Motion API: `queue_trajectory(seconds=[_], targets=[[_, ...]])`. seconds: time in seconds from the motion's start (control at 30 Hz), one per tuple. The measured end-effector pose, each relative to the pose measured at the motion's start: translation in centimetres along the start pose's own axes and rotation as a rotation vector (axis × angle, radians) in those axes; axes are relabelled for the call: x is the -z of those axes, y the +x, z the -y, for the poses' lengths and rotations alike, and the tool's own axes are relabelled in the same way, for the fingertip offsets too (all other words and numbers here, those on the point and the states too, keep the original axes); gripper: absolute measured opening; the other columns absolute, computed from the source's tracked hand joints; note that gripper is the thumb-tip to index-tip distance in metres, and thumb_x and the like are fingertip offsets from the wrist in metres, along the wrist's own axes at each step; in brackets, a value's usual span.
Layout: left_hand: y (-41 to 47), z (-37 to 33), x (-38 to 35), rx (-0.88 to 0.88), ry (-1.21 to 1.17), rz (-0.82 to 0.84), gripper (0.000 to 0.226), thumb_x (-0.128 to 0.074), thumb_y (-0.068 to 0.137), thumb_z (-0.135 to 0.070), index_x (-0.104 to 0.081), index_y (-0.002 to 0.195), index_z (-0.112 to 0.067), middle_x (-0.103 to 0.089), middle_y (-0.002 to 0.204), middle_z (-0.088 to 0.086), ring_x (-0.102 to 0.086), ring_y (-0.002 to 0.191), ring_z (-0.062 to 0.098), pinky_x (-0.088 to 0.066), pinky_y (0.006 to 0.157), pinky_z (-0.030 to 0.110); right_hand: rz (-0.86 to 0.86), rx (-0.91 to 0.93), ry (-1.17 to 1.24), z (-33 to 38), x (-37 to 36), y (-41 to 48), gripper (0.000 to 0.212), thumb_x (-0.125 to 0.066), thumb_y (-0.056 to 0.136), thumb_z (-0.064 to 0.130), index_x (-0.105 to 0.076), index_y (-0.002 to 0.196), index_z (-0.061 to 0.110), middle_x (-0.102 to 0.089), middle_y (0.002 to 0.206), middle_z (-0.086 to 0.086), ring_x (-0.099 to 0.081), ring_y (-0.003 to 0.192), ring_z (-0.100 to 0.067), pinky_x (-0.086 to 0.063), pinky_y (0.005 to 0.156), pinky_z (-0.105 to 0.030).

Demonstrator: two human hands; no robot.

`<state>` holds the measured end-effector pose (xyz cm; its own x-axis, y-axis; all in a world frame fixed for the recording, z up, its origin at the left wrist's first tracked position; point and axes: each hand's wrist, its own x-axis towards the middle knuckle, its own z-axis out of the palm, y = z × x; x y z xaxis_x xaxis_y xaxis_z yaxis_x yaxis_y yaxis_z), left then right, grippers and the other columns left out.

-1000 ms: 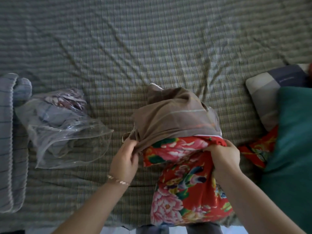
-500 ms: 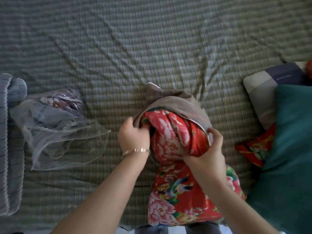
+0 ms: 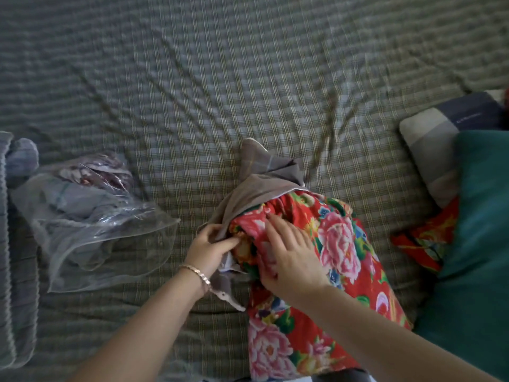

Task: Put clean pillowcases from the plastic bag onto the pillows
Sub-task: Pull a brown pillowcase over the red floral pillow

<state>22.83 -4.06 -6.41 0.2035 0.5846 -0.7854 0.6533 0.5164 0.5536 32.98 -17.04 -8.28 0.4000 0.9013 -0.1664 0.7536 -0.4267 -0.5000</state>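
Where the pillowcase (image 3: 259, 186) lies: one, bunched over the far end of the floral pillow (image 3: 341, 244), open hem toward the person; both on the checked sheet (image 3: 248, 78)
Left hand (image 3: 210, 248): fingers curled, pinching the hem against the pillow's left side
Right hand (image 3: 290, 255): fingers straight, close together, flat on the pillow; tips just short of the hem
Plastic bag (image 3: 93, 230): one, well left of both hands; folded cloth inside
Count at right: one teal pillow (image 3: 482, 244); one grey-banded pillow (image 3: 432, 142)

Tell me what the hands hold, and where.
The left hand pinches the brown pillowcase at its open edge; the right hand lies flat on the floral pillow.
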Motion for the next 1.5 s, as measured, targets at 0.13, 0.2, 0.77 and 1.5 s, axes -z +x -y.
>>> queue_trajectory(seconds=[0.13,0.2,0.77,1.5], targets=[[1.1,-1.1,1.3,-0.174,0.099,-0.109,0.013,-0.06,0.088,-0.021,-0.061,0.075,-0.021,-0.064,0.078,-0.003,-0.06,0.082,0.019,-0.047,0.075,0.032,-0.021,0.087,0.003,0.6,-2.1,1.7,0.097,-0.081,0.056,0.041,-0.035,0.133,0.007,-0.052,0.134,-0.011,-0.034,0.125,-0.024,-0.027,0.106,-0.038],[1.4,-1.6,1.7,-0.276,0.167,-0.181,0.017,-0.052,0.093,-0.025,-0.059,0.079,-0.017,-0.059,0.076,-0.01,-0.056,0.075,0.01,-0.042,0.068,0.026,-0.118,0.13,0.003,0.6,-3.5,2.3,0.092,-0.083,0.06,0.028,-0.033,0.134,0.005,-0.051,0.136,-0.013,-0.033,0.128,-0.024,-0.028,0.106,-0.038],[3.5,-2.1,5.0,-0.28,0.812,-0.202,0.03,-0.045,0.093,-0.027,-0.037,0.121,-0.021,-0.049,0.102,0.002,-0.051,0.066,0.014,-0.031,0.052,0.027,0.019,0.224,-0.208,0.8,-4.2,4.6,0.044,-0.04,0.076,0.025,-0.069,0.11,0.028,-0.065,0.117,-0.004,-0.065,0.095,-0.032,-0.054,0.066,-0.039],[2.5,-1.7,9.3,-0.532,0.917,0.259,0.102,-0.062,0.073,0.004,-0.002,0.139,-0.045,-0.001,0.153,-0.014,-0.007,0.139,0.004,-0.02,0.109,0.021,0.016,0.599,0.046,3.8,-6.6,4.8,0.053,-0.058,0.079,0.017,-0.049,0.131,0.013,-0.046,0.142,-0.007,-0.038,0.133,-0.024,-0.03,0.11,-0.038]])
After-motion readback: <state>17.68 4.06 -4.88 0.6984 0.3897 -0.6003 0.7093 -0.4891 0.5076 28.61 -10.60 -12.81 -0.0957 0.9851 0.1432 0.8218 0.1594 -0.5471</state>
